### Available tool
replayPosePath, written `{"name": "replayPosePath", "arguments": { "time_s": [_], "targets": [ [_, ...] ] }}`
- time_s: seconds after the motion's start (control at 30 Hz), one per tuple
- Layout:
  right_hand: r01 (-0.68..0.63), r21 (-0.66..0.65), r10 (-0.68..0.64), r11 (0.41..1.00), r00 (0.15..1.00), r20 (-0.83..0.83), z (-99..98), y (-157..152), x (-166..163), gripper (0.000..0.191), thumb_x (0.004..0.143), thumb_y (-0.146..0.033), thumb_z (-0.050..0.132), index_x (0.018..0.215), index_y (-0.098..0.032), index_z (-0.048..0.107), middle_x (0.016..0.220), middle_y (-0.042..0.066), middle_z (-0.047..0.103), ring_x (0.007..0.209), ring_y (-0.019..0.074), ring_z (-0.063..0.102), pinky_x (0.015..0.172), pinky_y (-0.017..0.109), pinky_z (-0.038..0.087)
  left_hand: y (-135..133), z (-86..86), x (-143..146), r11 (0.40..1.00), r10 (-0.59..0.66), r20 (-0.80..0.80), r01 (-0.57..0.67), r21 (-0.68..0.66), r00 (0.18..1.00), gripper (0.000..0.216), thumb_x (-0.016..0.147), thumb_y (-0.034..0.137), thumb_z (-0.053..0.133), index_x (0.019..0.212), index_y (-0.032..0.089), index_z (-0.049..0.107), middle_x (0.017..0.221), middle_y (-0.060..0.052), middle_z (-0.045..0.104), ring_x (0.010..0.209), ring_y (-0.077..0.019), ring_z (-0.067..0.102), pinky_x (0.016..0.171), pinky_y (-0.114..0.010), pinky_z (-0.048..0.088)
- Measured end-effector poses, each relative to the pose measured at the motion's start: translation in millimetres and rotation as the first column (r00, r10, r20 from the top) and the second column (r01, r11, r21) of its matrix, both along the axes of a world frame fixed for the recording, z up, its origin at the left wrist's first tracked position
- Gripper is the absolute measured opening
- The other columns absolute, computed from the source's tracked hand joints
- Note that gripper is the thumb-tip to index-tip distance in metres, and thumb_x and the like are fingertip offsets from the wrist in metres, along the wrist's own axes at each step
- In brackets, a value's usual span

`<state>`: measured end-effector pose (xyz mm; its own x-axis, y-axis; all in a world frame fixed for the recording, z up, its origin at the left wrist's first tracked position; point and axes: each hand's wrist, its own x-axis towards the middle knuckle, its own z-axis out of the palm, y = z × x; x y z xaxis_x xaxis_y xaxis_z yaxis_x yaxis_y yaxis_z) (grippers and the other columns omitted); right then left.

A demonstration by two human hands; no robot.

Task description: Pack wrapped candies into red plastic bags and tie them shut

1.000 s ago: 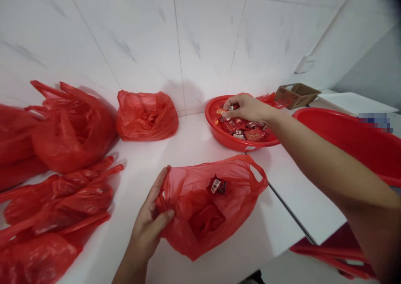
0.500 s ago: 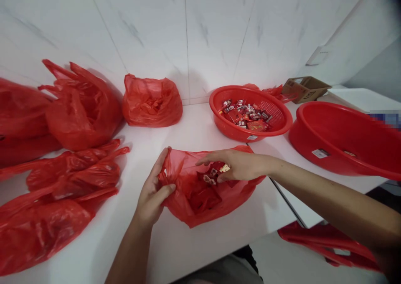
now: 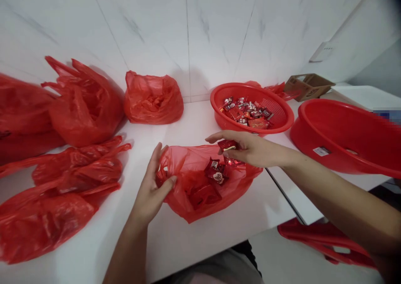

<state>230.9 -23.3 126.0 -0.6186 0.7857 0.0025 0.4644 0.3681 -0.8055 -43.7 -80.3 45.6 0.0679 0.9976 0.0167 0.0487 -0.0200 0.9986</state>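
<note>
A red plastic bag (image 3: 191, 158) lies with its mouth spread on the white table. My left hand (image 3: 156, 183) grips its left edge, thumb inside and fingers outside. Above the bag's right side, my right hand (image 3: 247, 148) is closed on small red-wrapped candies (image 3: 228, 145); part of them is hidden by the fingers. Inside the bag are more wrapped candies (image 3: 216, 171), dark red with pale printing. Behind it stands a red perforated basket (image 3: 275, 104) holding many similar wrapped pieces.
At the right is a large red basin (image 3: 326, 142), with a cardboard box (image 3: 308, 87) behind it. Filled red bags (image 3: 87, 112) crowd the left, and another red bag (image 3: 153, 100) sits by the tiled wall. A red stool (image 3: 313, 238) shows below the table edge.
My right hand has lifted up from inside the bag, with candies in its fingers. More of the candies in the bag now show. My left hand still holds the bag's edge.
</note>
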Motion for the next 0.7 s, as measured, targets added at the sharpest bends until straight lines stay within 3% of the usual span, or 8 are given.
{"name": "replayPosePath", "arguments": {
  "time_s": [0.13,0.2,0.27,0.37,0.43,0.53,0.7],
  "targets": [
    [0.165,0.133,-0.153,0.977,0.983,-0.098,-0.3,15,9,0.043,0.083,-0.018,0.055,0.126,-0.026,0.057,0.129,0.005,0.058,0.116,0.0222,0.057,0.096,0.039,0.050,-14,5.7,-3,0.986,0.055,-0.133,-0.075,-0.148,0.990,0.087,0.080,0.038,0.068,0.149,0.045,0.015,0.156,-0.006,0.028,0.113,-0.0234,0.059,0.081,-0.032,0.056],
    [0.261,0.177,-0.235,0.949,0.960,-0.154,-0.8,24,16,0.043,0.081,-0.019,0.058,0.123,-0.026,0.057,0.125,0.005,0.060,0.117,0.0234,0.055,0.095,0.039,0.051,-21,2.4,-7,0.979,0.043,-0.166,-0.075,-0.190,0.985,0.074,0.080,0.040,0.068,0.144,0.037,0.030,0.140,-0.008,0.047,0.103,-0.0221,0.062,0.076,-0.033,0.056],
    [0.326,0.165,-0.290,0.931,0.934,-0.207,-1.2,29,20,0.043,0.080,-0.019,0.060,0.122,-0.025,0.057,0.121,0.006,0.061,0.115,0.0235,0.056,0.092,0.039,0.053,-27,-2.9,-10,0.975,0.009,-0.147,-0.042,-0.220,0.989,0.047,0.082,0.042,0.065,0.124,0.025,0.052,0.113,-0.007,0.062,0.091,-0.0203,0.063,0.070,-0.031,0.056],
    [0.297,0.097,-0.270,0.950,0.937,-0.222,-1.3,20,17,0.039,0.081,-0.021,0.060,0.120,-0.024,0.057,0.117,0.006,0.062,0.107,0.0220,0.061,0.090,0.038,0.054,-35,-6.1,-11,0.964,-0.003,-0.017,-0.001,-0.267,1.000,0.027,0.083,0.042,0.064,0.097,0.019,0.062,0.085,-0.003,0.065,0.073,-0.0163,0.062,0.060,-0.026,0.055],
    [0.225,0.078,-0.207,0.971,0.959,-0.195,-1.7,8,10,0.035,0.083,-0.020,0.057,0.119,-0.024,0.058,0.118,0.006,0.062,0.105,0.0208,0.062,0.090,0.037,0.054,-39,-1.1,-8,0.957,0.076,0.148,-0.031,-0.287,0.986,0.025,0.080,0.040,0.069,0.095,0.019,0.066,0.081,-0.002,0.066,0.069,-0.0144,0.062,0.060,-0.024,0.054],
    [0.179,0.110,-0.158,0.978,0.972,-0.175,-2.6,-3,2,0.035,0.085,-0.019,0.054,0.120,-0.025,0.058,0.121,0.005,0.061,0.108,0.0205,0.061,0.092,0.037,0.052,-43,14.9,-2,0.952,0.198,0.391,-0.082,-0.294,0.899,0.024,0.073,0.037,0.076,0.090,0.022,0.070,0.080,0.000,0.069,0.069,-0.0138,0.065,0.064,-0.022,0.056],
    [0.209,0.156,-0.176,0.965,0.964,-0.198,-1.2,-5,0,0.036,0.084,-0.016,0.054,0.118,-0.025,0.059,0.120,0.004,0.061,0.110,0.0200,0.060,0.093,0.036,0.051,-38,37.8,3,0.966,0.199,0.469,-0.093,-0.240,0.860,0.020,0.069,0.031,0.081,0.088,0.028,0.073,0.075,0.004,0.069,0.064,-0.0100,0.066,0.061,-0.015,0.055]
  ]
}}
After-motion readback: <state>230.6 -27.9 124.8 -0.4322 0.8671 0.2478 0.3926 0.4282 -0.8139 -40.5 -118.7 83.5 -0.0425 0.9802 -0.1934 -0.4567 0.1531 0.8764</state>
